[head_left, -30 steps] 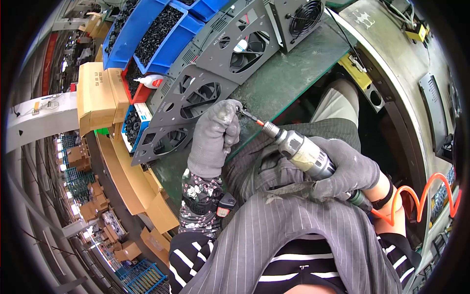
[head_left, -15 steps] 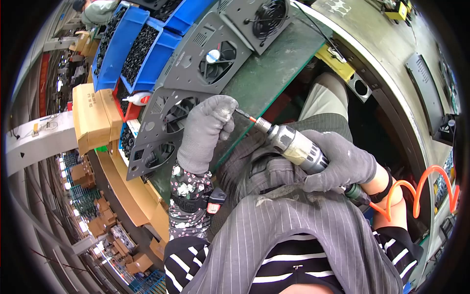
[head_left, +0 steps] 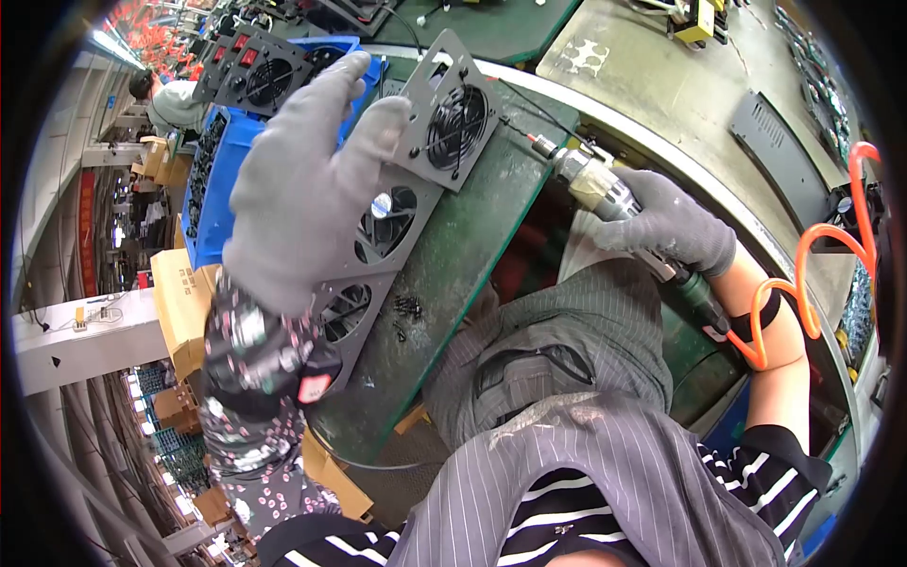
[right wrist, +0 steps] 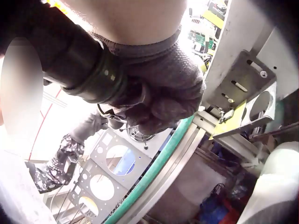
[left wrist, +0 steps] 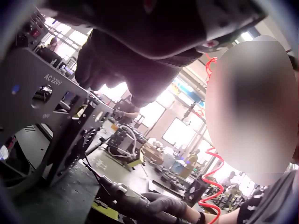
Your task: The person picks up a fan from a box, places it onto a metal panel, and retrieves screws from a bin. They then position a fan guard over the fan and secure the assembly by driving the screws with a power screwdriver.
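Wears a pinstriped apron (head_left: pixel 614 463) over a striped shirt, nearest to the head camera. Holds the left hand (head_left: pixel 302 194) raised and wide open in a gray glove, thumb spread away from the fingers, with nothing seen in the grasp. Covers part of the gray panels and blue bin with that hand in the head view; cannot tell of any contact there. Grips the power driver (head_left: pixel 597 186) in the gloved right hand (head_left: pixel 675 222), fingers wrapped round the body. Trails a coiled orange hose (head_left: pixel 803 257) from the back end of the driver. Points the thin bit toward the upright panel (head_left: pixel 425 102), near the edge; cannot tell of touching.

Sits at a green bench (head_left: pixel 439 298), with a small heap of dark screws (head_left: pixel 408 307) on top, near flat fan panels (head_left: pixel 380 282) lying in a row. Has the upright panel at the far end of the row, with a round wire guard (head_left: pixel 457 128) on the face. Has a blue bin (head_left: pixel 215 222) beyond the left hand, and a cardboard box (head_left: pixel 179 307) farther left. Shows a metal table (head_left: pixel 680 85) past the bench, bearing a slotted panel (head_left: pixel 779 156), and another person (head_left: pixel 178 106) in the far background.
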Motion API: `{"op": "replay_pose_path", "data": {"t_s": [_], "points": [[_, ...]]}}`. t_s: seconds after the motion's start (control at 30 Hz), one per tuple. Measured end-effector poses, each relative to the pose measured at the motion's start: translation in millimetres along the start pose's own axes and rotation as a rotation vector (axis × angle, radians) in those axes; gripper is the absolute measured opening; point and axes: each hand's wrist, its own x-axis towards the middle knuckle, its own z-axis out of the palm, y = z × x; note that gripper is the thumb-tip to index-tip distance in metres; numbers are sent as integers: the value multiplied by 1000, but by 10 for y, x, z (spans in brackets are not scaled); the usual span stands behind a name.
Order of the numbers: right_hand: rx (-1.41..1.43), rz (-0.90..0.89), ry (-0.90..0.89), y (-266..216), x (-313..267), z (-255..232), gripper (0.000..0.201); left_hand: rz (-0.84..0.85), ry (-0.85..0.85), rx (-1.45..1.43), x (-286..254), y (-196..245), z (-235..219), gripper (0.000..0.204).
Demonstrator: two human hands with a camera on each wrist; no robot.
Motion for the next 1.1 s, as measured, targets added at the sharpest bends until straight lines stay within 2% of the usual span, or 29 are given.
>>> {"op": "replay_pose_path", "data": {"t_s": [0.03, 0.07, 0.13, 0.23, 0.27, 0.37, 0.43, 0.5, 0.53, 0.57, 0.6, 0.67, 0.7, 0.8, 0.83, 0.93, 1.1], "points": [[-15, -9, -2, -10, 28, -1, 51, -120, -138, -13, 132, -34, 16, 53], [14, -7, 4, -20, 53, 5, 50, -113, -133, -9, 240, -83, 71, 53], [48, 28, -43, 31, 113, -16, 50, -148, -345, -69, 393, -133, 201, 54], [36, 40, -62, 0, 163, -18, 50, -308, -592, -106, 544, -103, 331, 54], [26, 42, -70, -13, 167, -20, 50, -332, -611, -96, 564, -89, 327, 54], [162, 54, -111, 65, 162, -11, 50, -321, -610, -114, 511, -64, 359, 55], [376, 128, -141, -10, 132, -14, 38, -277, -643, -83, 518, -112, 358, 55], [535, 206, -188, -51, 103, -73, 28, -305, -660, -108, 515, -103, 368, 54], [529, 243, -185, -70, 98, -92, 27, -329, -669, -133, 528, -74, 354, 53], [501, 223, -189, -60, 110, -104, 27, -402, -721, -146, 561, -31, 311, 52], [474, 203, -194, -53, 124, -116, 27, -404, -724, -148, 554, -42, 321, 52], [481, 205, -208, -20, 152, -120, 28, -297, -624, -112, 521, -108, 358, 53], [486, 211, -222, 13, 158, -117, 29, -219, -559, -154, 448, -178, 429, 45], [440, 167, -170, -38, 172, -112, 30, -232, -568, -148, 471, -138, 440, 43], [467, 203, -203, -86, 193, -150, 31, -291, -582, -217, 474, -137, 422, 41], [441, 158, -173, -62, 246, -121, 33, -267, -569, -198, 466, -158, 428, 39], [262, 145, -207, -113, 307, -188, 36, -307, -584, -221, 481, -180, 395, 39]]}}
